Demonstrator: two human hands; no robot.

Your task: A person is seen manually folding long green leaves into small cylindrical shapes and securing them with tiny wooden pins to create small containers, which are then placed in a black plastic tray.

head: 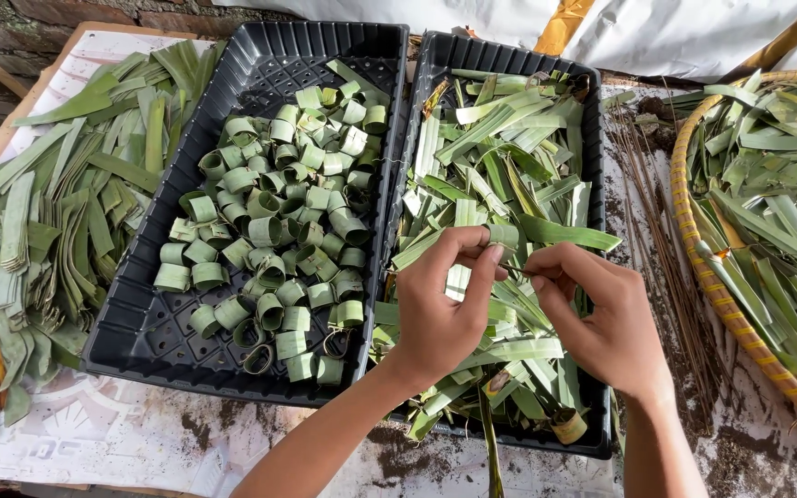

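At centre frame, above a black tray [592, 120] of loose leaf strips, the left hand [445, 309] pinches a rolled green leaf ring [502, 236] between thumb and fingers. The right hand [601, 318], fingers closed, holds a thin stick [515, 268], barely visible, against it. Both forearms are cut off below.

Two bare forearms are entering from the near edge; left hand [440, 314] and right hand [601, 318] are showing no sleeves, rings, gloves or wristwear.
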